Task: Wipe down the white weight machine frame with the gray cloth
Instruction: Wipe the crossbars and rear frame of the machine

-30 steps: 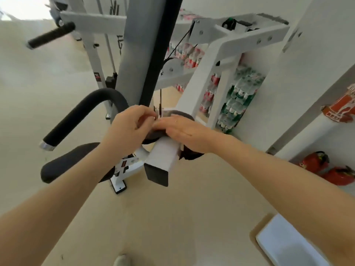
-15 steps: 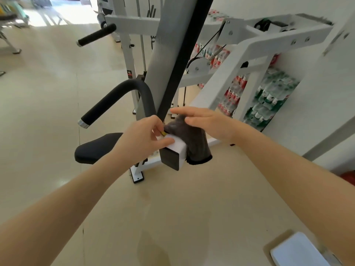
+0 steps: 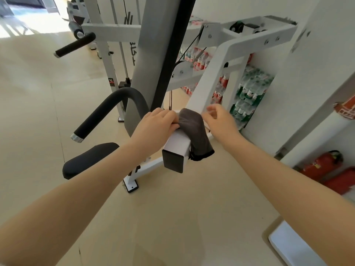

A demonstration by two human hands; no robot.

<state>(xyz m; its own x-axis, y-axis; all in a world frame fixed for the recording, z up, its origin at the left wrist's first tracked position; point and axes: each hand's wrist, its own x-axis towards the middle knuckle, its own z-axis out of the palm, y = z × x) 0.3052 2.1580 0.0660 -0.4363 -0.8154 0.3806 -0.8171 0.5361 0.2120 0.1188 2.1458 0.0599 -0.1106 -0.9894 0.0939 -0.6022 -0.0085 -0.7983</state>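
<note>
Gray cloth [image 3: 194, 129], one piece, now drapes over the near end of the white frame beam [image 3: 177, 145], hanging down its right side. Half a second ago the right hand [image 3: 221, 120] lay on it; now it hovers just beside, fingers loosely curled, empty. The left hand [image 3: 157, 125] pinches the cloth's left edge, so wiping can restart.

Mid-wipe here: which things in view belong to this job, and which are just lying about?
Job: gray cloth draped over the white frame beam; left hand holding the cloth; right hand beside it.

Lying about: red fire extinguishers, bottled drink packs, black seat pad.
</note>
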